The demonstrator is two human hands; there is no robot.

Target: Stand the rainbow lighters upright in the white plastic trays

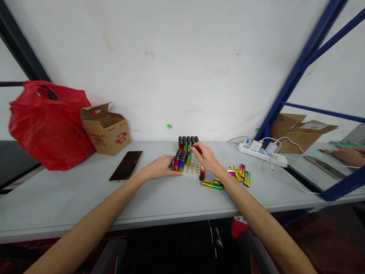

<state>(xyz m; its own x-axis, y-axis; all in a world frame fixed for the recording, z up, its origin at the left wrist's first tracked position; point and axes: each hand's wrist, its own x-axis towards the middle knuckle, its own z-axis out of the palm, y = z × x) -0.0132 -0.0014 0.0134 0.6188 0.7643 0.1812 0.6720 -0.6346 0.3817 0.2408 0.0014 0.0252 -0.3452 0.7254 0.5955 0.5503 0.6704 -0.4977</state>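
A white tray (191, 169) with round holes stands on the table, its left part filled with upright, shiny colour-faded tubes (179, 163) with black tops, possibly lighters. My left hand (160, 167) holds the tray's front left corner, thumb along the front and fingers against the side. Over the tray's right part, my right hand (207, 156) pinches a shiny red tube (196, 148), mostly hidden by the fingers. Behind, a second block of black-topped tubes (188, 141) stands upright. Beside the tray is a red tube (202, 173), and a yellow-green tube (212, 185) lies in front of my right wrist.
More loose tubes (246, 179) lie right of my right forearm. A phone (126, 166), an open carton (107, 133) and a red plastic bag (51, 125) are on the left. A power strip (261, 153) with cables sits right; beyond the blue frame (296, 76) is another person's hand (349, 156).
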